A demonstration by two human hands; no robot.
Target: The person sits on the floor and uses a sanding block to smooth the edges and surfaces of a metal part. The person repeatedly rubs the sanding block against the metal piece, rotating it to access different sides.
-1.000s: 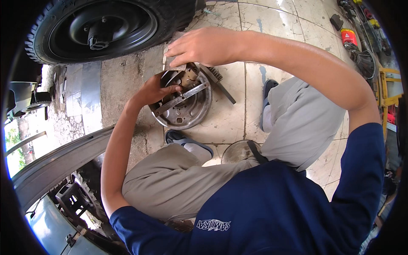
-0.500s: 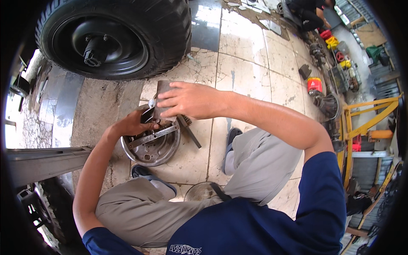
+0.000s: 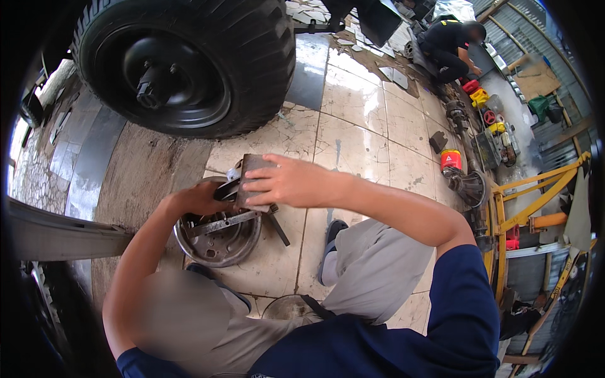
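A round metal brake backing plate [image 3: 233,253] with curved brake shoes [image 3: 228,189] rests on the floor in front of me. A flat metal bar [image 3: 217,225] crosses it. My left hand [image 3: 196,199] is closed around the edge of a shoe at the plate's left; its fingertips are partly hidden. From the right, my right hand [image 3: 287,183] presses its fingers across a brown, rough-looking rectangular piece [image 3: 253,165], possibly sandpaper, lying over the shoe. A wire brush [image 3: 279,228] sticks out beneath that hand, its handle toward me.
A large wheel with a black tyre [image 3: 261,69] stands beyond the plate. A grey metal beam [image 3: 75,236] comes in from the left. At right are a red can [image 3: 450,160], axle parts [image 3: 469,187] and a yellow frame [image 3: 535,195]. A person [image 3: 450,50] crouches at the far right.
The view has tilted, so everything sits lower in it. My right hand and the brown piece have moved slightly toward me over the shoe. My left hand keeps its hold.
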